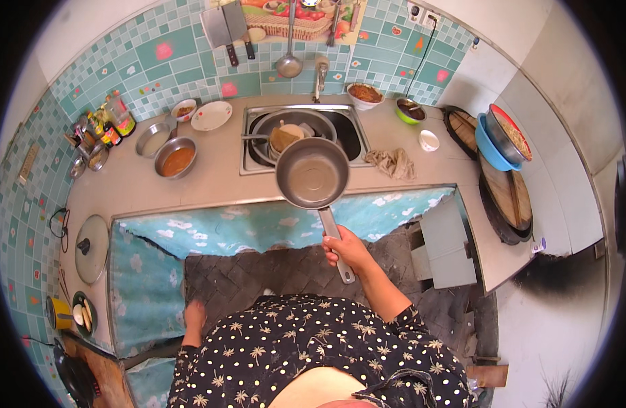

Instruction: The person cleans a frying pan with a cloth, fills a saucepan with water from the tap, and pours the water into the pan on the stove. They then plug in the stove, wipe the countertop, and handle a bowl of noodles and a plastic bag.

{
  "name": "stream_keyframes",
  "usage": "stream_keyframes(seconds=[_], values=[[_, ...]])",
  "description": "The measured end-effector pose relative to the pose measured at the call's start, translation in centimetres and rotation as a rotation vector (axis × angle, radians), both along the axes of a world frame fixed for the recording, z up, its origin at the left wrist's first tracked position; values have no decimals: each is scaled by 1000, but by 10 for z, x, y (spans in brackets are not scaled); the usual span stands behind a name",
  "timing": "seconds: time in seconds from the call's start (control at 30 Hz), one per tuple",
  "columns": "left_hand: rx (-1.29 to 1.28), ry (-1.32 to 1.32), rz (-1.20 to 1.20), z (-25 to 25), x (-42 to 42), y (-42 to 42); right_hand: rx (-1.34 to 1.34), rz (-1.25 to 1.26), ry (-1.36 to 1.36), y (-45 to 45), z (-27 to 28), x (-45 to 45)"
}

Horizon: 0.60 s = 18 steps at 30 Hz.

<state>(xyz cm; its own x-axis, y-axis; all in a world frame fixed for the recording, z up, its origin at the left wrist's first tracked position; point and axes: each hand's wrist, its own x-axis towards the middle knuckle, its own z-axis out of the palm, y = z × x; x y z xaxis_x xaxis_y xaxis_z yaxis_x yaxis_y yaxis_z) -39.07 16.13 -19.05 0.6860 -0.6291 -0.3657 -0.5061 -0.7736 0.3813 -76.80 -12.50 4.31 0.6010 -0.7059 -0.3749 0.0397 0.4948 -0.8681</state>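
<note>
A long-handled metal scoop (313, 176) is held out in front of me, its bowl in front of the near rim of the sink. My right hand (342, 248) is wrapped around its flat handle. Whether a little liquid lies in the bowl, I cannot tell. Low at my left side hangs my left hand (194, 312), apart from the counter; its fingers are too blurred to make out. Behind the scoop, the steel sink (361, 136) holds a large metal basin (327, 122) with dishes stacked in it.
A metal bowl of orange-brown liquid (177, 159) and a white plate (211, 116) stand left of the sink. To the right are a crumpled cloth (393, 162), a small white cup (428, 140) and round wooden boards (507, 204). A glass lid (92, 250) lies on the left counter.
</note>
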Motion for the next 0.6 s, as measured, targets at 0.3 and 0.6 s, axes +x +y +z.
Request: stream_keyframes(seconds=[0.3,0.6], values=[[-737,223,-292,129,-14,-303,234,-264,-181,-133,-15,-5],[-1004,-16,-917,256,-38,-576,334,-197,-169,-236,-24,29]])
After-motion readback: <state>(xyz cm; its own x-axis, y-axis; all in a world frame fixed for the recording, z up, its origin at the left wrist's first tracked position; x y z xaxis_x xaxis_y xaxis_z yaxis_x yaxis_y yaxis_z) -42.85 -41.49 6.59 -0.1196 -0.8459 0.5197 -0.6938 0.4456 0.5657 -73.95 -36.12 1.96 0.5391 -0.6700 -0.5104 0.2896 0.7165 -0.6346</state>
